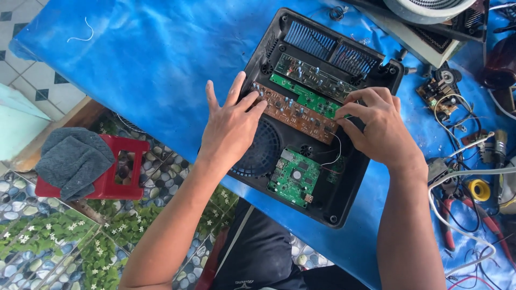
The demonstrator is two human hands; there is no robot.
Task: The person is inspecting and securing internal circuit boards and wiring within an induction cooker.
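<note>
Over the casing: both hands work inside an opened black plastic shell (344,188) that lies on the blue tabletop (161,59).
Left hand (228,129): fingers spread wide and flat, the tips pressing the left end of the brown board (293,114); it grips nothing.
Right hand (379,126): fingers curled narrow, pinching at the brown board's right end, just beside the green strip board (306,96). Whether it holds the board's edge or a wire, I cannot tell.
Brown board: lies slantwise across the middle of the shell, above the round fan grille (263,153) and the square green board (294,177).
Handling: as I judge it, the board is light, stiff and brittle, studded with small parts. It is best taken by its bare edges at both ends, never by the components. A thin white wire (338,153) runs from it, so it would lift only a little.
Around: a heat sink (322,45) at the shell's far end; pliers (457,215), loose wires and a yellow roll (478,189) to the right.
Floor: a red stool (118,172) with a grey cloth (72,158).
</note>
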